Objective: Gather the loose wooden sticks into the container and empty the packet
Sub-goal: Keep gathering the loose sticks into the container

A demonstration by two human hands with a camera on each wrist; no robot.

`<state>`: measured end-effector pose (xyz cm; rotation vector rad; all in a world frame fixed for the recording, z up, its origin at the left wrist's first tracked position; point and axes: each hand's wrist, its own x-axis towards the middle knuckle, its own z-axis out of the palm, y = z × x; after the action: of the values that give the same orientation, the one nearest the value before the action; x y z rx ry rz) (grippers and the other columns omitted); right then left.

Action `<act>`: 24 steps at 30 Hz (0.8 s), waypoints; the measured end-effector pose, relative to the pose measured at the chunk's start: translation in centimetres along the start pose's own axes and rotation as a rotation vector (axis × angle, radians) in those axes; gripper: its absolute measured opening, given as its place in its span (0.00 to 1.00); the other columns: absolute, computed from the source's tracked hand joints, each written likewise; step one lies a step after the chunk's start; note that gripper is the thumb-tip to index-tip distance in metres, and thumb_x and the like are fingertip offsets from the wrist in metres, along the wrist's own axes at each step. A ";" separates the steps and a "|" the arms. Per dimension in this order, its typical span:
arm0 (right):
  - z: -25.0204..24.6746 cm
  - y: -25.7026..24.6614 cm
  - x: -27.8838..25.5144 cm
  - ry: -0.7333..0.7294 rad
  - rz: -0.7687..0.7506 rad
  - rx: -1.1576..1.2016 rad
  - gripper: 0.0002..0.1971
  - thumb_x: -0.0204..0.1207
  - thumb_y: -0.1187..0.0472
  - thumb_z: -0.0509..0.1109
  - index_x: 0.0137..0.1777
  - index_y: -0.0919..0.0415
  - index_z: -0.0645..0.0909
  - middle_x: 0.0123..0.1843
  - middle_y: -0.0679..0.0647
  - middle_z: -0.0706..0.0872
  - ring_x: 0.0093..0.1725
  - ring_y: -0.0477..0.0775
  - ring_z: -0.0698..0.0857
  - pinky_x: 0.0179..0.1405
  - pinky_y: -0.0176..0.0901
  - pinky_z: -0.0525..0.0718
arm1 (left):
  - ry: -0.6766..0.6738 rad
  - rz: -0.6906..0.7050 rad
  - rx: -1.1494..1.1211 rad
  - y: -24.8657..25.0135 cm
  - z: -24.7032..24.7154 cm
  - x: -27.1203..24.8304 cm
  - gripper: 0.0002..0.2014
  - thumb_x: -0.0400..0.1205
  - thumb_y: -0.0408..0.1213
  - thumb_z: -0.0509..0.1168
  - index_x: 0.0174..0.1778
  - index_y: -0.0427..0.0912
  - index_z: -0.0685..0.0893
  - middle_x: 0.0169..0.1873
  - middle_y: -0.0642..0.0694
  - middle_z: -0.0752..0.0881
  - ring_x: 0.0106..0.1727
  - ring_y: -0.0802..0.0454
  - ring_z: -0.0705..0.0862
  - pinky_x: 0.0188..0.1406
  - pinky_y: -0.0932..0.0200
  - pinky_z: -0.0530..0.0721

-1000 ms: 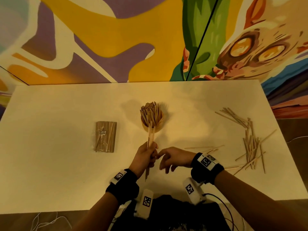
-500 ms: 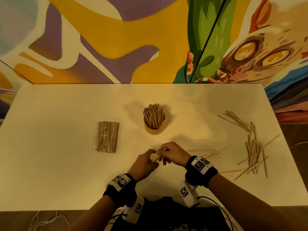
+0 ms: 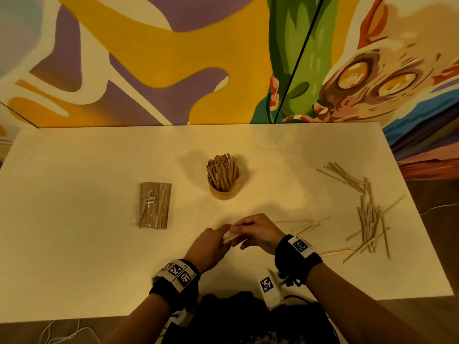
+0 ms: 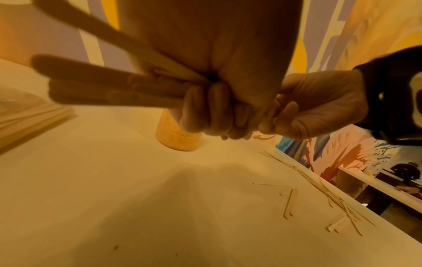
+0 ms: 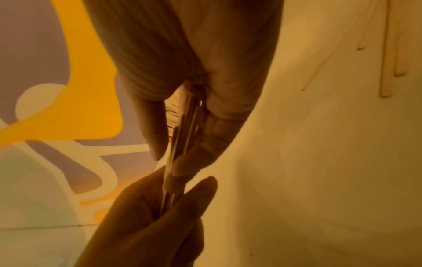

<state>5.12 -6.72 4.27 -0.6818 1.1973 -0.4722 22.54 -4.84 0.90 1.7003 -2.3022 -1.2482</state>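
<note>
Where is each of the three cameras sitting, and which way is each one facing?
Head: worn high, looking forward and down at the table, wooden cup, packet and loose sticks; both forearms show.
Left wrist: low under the left hand, facing the cup, which that hand partly hides; the right hand shows too.
Right wrist: under the right hand, facing the left hand and the mural wall.
Shared: all three views show the bundle of sticks gripped by both hands.
</note>
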 end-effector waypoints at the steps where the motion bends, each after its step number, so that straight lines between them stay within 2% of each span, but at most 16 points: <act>1: 0.0 0.1 -0.1 0.009 0.008 0.039 0.09 0.74 0.66 0.76 0.51 0.72 0.88 0.44 0.67 0.91 0.38 0.61 0.90 0.35 0.43 0.87 | 0.015 -0.009 -0.003 0.2 0.0 0.0 0.25 0.83 0.42 0.63 0.78 0.52 0.68 0.54 0.41 0.87 0.53 0.41 0.82 0.49 0.51 0.80; 5: -0.6 0.1 -0.4 0.068 0.046 0.138 0.08 0.72 0.69 0.76 0.50 0.68 0.88 0.44 0.66 0.91 0.39 0.60 0.91 0.35 0.43 0.86 | 0.025 -0.018 0.029 0.6 0.1 0.9 0.32 0.83 0.44 0.63 0.83 0.55 0.57 0.59 0.37 0.85 0.57 0.39 0.81 0.53 0.49 0.79; 8: -0.6 0.2 -0.4 0.048 0.071 0.001 0.09 0.72 0.67 0.76 0.51 0.71 0.88 0.46 0.69 0.90 0.41 0.61 0.90 0.33 0.41 0.85 | -0.004 0.007 0.114 0.9 0.5 1.5 0.34 0.84 0.48 0.62 0.84 0.55 0.54 0.63 0.37 0.83 0.58 0.37 0.82 0.53 0.49 0.79; 10: -0.4 0.5 -0.3 0.012 0.046 -0.047 0.08 0.72 0.71 0.74 0.49 0.75 0.87 0.43 0.71 0.89 0.40 0.62 0.88 0.34 0.41 0.86 | -0.032 0.018 0.131 1.4 0.8 1.7 0.35 0.84 0.48 0.62 0.84 0.54 0.53 0.61 0.37 0.84 0.58 0.37 0.81 0.51 0.49 0.78; 13: -0.6 1.1 -0.3 0.013 0.007 -0.035 0.07 0.72 0.75 0.72 0.48 0.78 0.87 0.39 0.68 0.89 0.37 0.61 0.88 0.38 0.40 0.86 | -0.055 0.020 0.085 2.0 0.8 1.5 0.38 0.81 0.46 0.65 0.84 0.56 0.52 0.55 0.38 0.85 0.55 0.38 0.82 0.48 0.49 0.79; 15: -1.0 1.5 -0.4 0.048 0.003 -0.005 0.07 0.72 0.74 0.73 0.49 0.77 0.87 0.40 0.68 0.90 0.37 0.59 0.90 0.38 0.40 0.87 | -0.052 0.021 0.014 1.8 0.0 1.1 0.37 0.78 0.51 0.68 0.81 0.59 0.58 0.48 0.46 0.86 0.51 0.44 0.83 0.46 0.52 0.80; 18: -2.1 2.0 -1.0 0.102 0.011 0.102 0.05 0.72 0.75 0.74 0.47 0.77 0.87 0.37 0.68 0.88 0.36 0.60 0.89 0.37 0.40 0.87 | -0.066 0.017 -0.070 0.6 -2.2 0.3 0.29 0.74 0.57 0.72 0.72 0.63 0.74 0.39 0.58 0.84 0.43 0.56 0.83 0.45 0.55 0.82; 19: -2.5 2.1 -1.2 0.118 0.012 0.149 0.04 0.72 0.75 0.74 0.45 0.76 0.87 0.36 0.68 0.88 0.35 0.60 0.89 0.36 0.40 0.87 | -0.061 0.008 -0.159 0.2 -2.9 -0.1 0.24 0.74 0.55 0.73 0.66 0.61 0.81 0.37 0.58 0.86 0.39 0.59 0.83 0.44 0.56 0.83; 21: -3.1 2.2 -1.5 0.152 0.007 0.236 0.03 0.72 0.75 0.74 0.45 0.75 0.86 0.35 0.68 0.87 0.34 0.59 0.89 0.35 0.40 0.87 | -0.021 -0.036 -0.446 -0.3 -3.7 -0.9 0.13 0.77 0.48 0.74 0.57 0.52 0.89 0.33 0.51 0.89 0.31 0.58 0.85 0.33 0.59 0.83; 22: -3.3 2.3 -1.6 0.161 0.002 0.276 0.04 0.72 0.75 0.73 0.45 0.75 0.86 0.36 0.69 0.87 0.34 0.58 0.89 0.35 0.40 0.87 | 0.008 -0.066 -0.581 -0.3 -3.9 -1.2 0.09 0.79 0.44 0.72 0.53 0.48 0.91 0.32 0.47 0.90 0.30 0.55 0.85 0.28 0.61 0.82; 24: -3.0 2.3 -1.7 0.161 -0.013 0.345 0.03 0.74 0.75 0.72 0.46 0.76 0.85 0.36 0.69 0.87 0.35 0.59 0.89 0.35 0.41 0.87 | 0.078 -0.123 -0.768 -0.1 -3.8 -1.6 0.09 0.83 0.41 0.67 0.48 0.43 0.92 0.32 0.40 0.89 0.29 0.46 0.86 0.24 0.59 0.80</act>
<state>1.70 -4.69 3.18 -0.3606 1.2236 -0.7359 24.96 -5.74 4.13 1.5497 -1.3819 -1.7331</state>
